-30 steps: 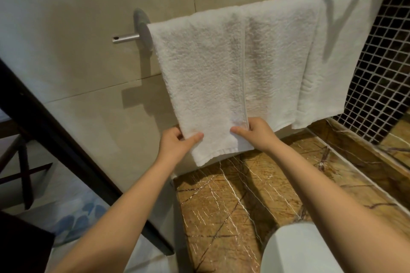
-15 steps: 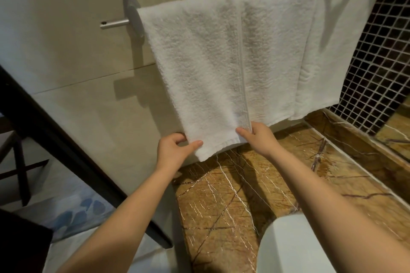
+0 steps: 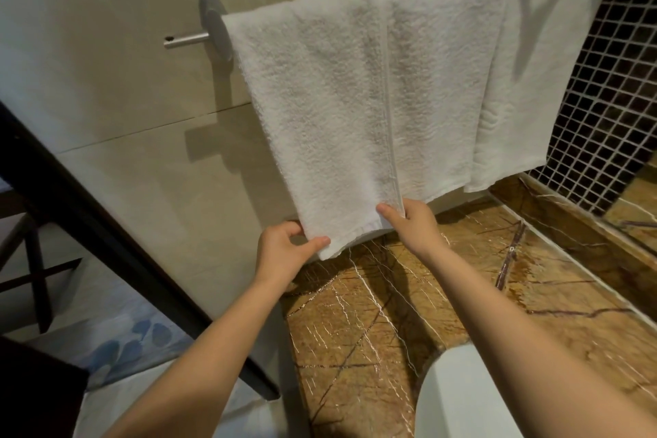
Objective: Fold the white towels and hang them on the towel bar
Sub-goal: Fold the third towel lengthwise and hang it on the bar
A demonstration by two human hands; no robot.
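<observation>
A folded white towel [image 3: 320,110] hangs over the metal towel bar [image 3: 185,40] on the beige tiled wall. My left hand [image 3: 284,252] pinches its lower left corner between thumb and fingers. My right hand [image 3: 412,224] pinches the bottom hem at the towel's right edge. A second white towel [image 3: 444,89] hangs just to the right, partly behind the first. A third white towel [image 3: 533,82] hangs further right on the same bar.
A brown marble counter [image 3: 373,313] lies under the towels, with a white basin [image 3: 462,398] at the bottom. Dark mosaic tiles [image 3: 611,99] cover the right wall. A dark door frame [image 3: 89,217] slants at the left, with a blue-patterned mat [image 3: 124,341] beyond.
Both hands keep their pinch on the towel's bottom edge. The view has shifted slightly; the towel hangs much the same.
</observation>
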